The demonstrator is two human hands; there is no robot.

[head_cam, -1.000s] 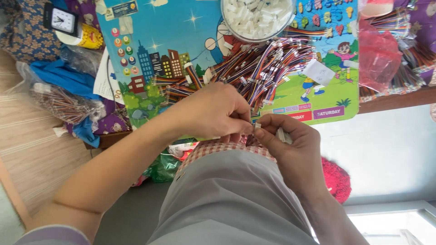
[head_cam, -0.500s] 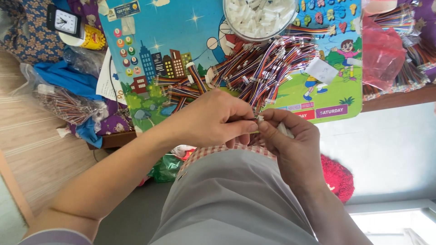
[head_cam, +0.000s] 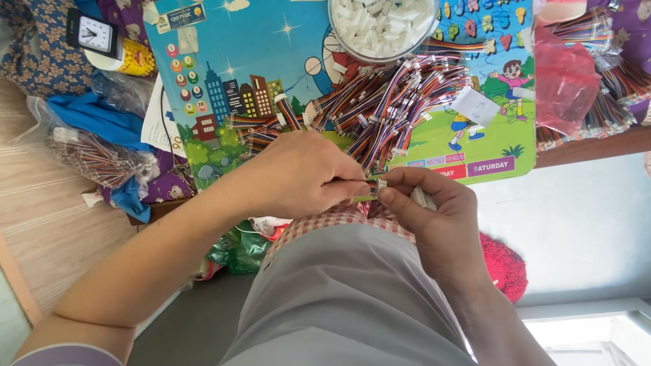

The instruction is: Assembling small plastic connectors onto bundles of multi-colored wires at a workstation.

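Observation:
My left hand (head_cam: 298,175) and my right hand (head_cam: 434,213) meet above my lap, fingertips together. The left fingers pinch the end of a short multicoloured ribbon cable (head_cam: 363,186). The right thumb and forefinger hold a small white plastic connector (head_cam: 381,184) against that cable end, with more white pieces (head_cam: 422,198) tucked in the right palm. Just beyond the hands lies a heap of similar striped cables (head_cam: 393,102) on a colourful cartoon board (head_cam: 230,61). A clear bowl of white connectors (head_cam: 383,27) stands at the board's far edge.
A small black clock (head_cam: 95,34) sits at the far left. A clear bag of cables (head_cam: 102,159) and blue cloth (head_cam: 102,115) lie at the left. A red plastic bag (head_cam: 563,78) and more cable bundles (head_cam: 610,81) are on the right. A pink fluffy thing (head_cam: 505,264) lies by my right knee.
The hands stay together at the same spot; the fingers have shifted slightly on the cable end and connector. The view has drifted a little.

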